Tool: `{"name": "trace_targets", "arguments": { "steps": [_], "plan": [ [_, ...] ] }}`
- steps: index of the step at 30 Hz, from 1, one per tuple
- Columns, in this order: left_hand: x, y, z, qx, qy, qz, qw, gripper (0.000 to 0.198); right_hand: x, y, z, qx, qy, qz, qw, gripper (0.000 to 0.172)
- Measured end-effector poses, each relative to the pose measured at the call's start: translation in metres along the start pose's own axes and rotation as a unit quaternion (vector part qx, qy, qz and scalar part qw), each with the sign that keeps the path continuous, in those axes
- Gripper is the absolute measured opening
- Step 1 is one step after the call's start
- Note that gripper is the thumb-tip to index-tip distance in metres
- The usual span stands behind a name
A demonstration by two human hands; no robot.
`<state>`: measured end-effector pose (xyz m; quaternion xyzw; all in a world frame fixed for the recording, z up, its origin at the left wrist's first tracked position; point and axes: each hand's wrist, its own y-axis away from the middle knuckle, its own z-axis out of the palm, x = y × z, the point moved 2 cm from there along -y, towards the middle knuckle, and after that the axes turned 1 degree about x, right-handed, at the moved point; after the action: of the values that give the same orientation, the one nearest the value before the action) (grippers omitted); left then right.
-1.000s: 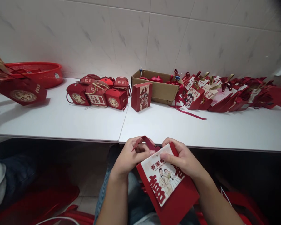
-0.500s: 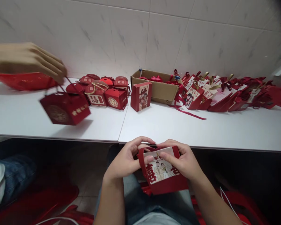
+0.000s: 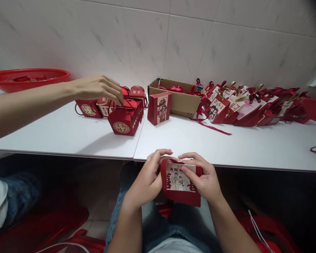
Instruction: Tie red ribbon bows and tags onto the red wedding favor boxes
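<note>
Red card, smooth and stiff, forms the bag [image 3: 184,197], held up just off the tabletop's [image 3: 226,147] front edge, near the middle, printed side facing up. Right hand [image 3: 202,175] clasps it: thumb pressed on the pale tag [image 3: 180,181], fingers behind the top. Left hand [image 3: 149,182] cups the left side, index raised; thumb partly hidden, can't tell how firmly it grips.

Handling, my judgement: pinch lightly, thumb flat so the card doesn't crease; support the side with the left palm; keep the curved dark-red strip [image 3: 163,170] out of the fold.

Materials: tag flat, near-rectangular. Along the tabletop's back edge: brown cardboard carton [image 3: 184,104], glossy ribbon [image 3: 216,128] trailing toward the front edge, upright wedge-shaped box [image 3: 152,109], slanted paper bags [image 3: 218,109] rightward. Red plastic basket [image 3: 47,83], perforated, back left corner. Co-worker's hand [image 3: 105,89] at the top of a flared, corded box [image 3: 121,119].
</note>
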<state>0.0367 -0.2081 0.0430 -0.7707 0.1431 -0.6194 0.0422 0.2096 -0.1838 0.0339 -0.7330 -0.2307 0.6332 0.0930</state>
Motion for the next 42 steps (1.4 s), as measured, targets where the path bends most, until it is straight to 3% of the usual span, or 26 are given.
{"name": "trace_targets", "arguments": {
  "steps": [5,8,13,19,32,42],
  "plan": [
    [-0.001,-0.001,-0.012,0.077,-0.061,0.041,0.994,0.021,0.006,0.000,0.001,0.063,0.008,0.003,0.998,0.010],
    [0.001,-0.002,-0.015,0.052,-0.066,0.049,0.995,0.020,0.009,0.001,0.002,0.090,0.026,0.011,0.996,0.009],
    [0.000,-0.005,-0.005,0.031,-0.027,0.041,0.998,0.010,0.011,0.005,0.009,0.111,0.032,0.018,0.993,0.009],
    [-0.006,-0.009,0.005,0.078,-0.023,0.004,0.997,0.009,0.007,0.009,0.016,0.120,0.027,0.014,0.992,0.012],
    [-0.011,-0.016,0.012,0.116,-0.007,-0.011,0.993,0.009,0.007,0.009,0.018,0.127,0.035,0.003,0.991,0.012],
    [-0.012,-0.016,0.024,0.181,-0.078,0.049,0.979,0.007,0.012,0.007,0.016,0.162,-0.005,0.072,0.984,0.010]
  ]
}}
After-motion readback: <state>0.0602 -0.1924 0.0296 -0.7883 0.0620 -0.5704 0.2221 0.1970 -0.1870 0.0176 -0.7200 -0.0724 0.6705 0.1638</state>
